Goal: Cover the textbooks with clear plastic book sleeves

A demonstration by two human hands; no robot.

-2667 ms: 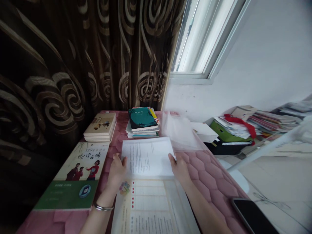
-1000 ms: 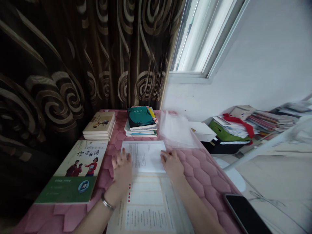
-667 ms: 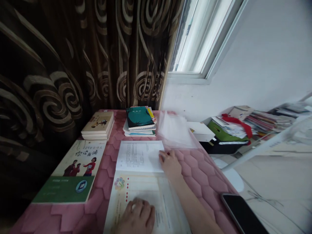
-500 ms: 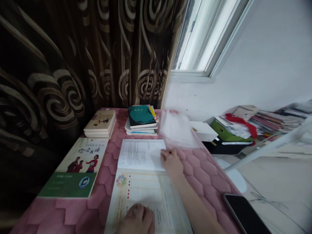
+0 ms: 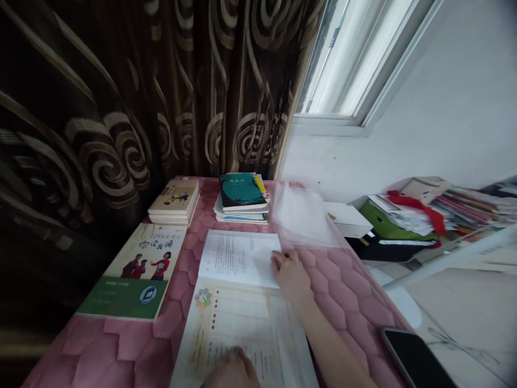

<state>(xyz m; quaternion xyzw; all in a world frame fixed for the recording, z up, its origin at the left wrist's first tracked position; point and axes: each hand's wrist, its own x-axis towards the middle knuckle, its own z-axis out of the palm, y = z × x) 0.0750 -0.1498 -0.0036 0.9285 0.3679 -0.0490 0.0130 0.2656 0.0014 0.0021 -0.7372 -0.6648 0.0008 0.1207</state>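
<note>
An open book lies sideways on the pink table cover, one page with a colourful flower emblem and a column of red dots, the other with plain printed text. At the right edge of the far page, my right hand has its fingers curled in and closed on the page edge. My left hand rests over the near page at the bottom of the view. Its fingers look bent, but they are blurred and partly cut off, and whatever is under them is hidden.
Left of the book lies a green-and-white book, with a stack of tan books behind it. Farther back are a pile topped by a teal book and clear plastic sheets. A phone lies near the table's right edge.
The whole view has shifted slightly, so things appear a little farther right. My left hand has slid lower, towards the bottom edge. My right hand stays at the page edge.
</note>
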